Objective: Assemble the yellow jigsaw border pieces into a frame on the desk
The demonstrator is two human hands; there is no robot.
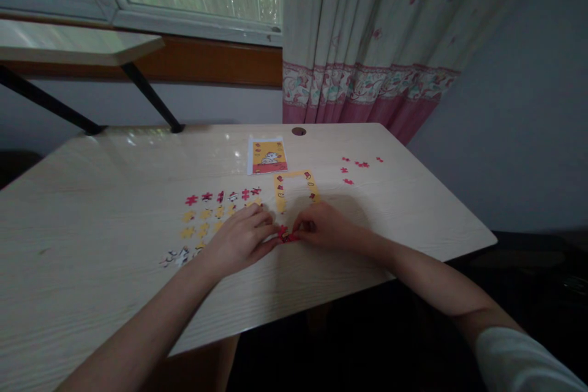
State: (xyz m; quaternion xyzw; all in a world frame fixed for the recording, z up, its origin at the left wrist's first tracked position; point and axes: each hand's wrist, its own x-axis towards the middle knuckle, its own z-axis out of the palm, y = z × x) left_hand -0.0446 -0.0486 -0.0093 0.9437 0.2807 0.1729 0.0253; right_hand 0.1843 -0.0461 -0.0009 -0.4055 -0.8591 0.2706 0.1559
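Red jigsaw puzzle pieces (285, 236) lie at the near side of a partly joined yellow puzzle border (278, 196). My left hand (248, 234) pinches the left end of these red pieces with thumb and fingertips. From the other side, my right hand (321, 225) has its thumb and forefinger closed on their right end. Fingers hide part of the joint between the pieces. Beyond the border lies a reference picture (269, 157) of a white animal on yellow and red. Left of my left hand, loose pieces (203, 214) stand in rows of red, yellow and white.
Several red pieces (362, 165) are scattered at the right on the wooden desk (114, 196). A round cable hole (299, 131) is near the back edge. A raised shelf (82, 43) on black legs stands at the back left. A curtain (353, 43) hangs behind the desk.
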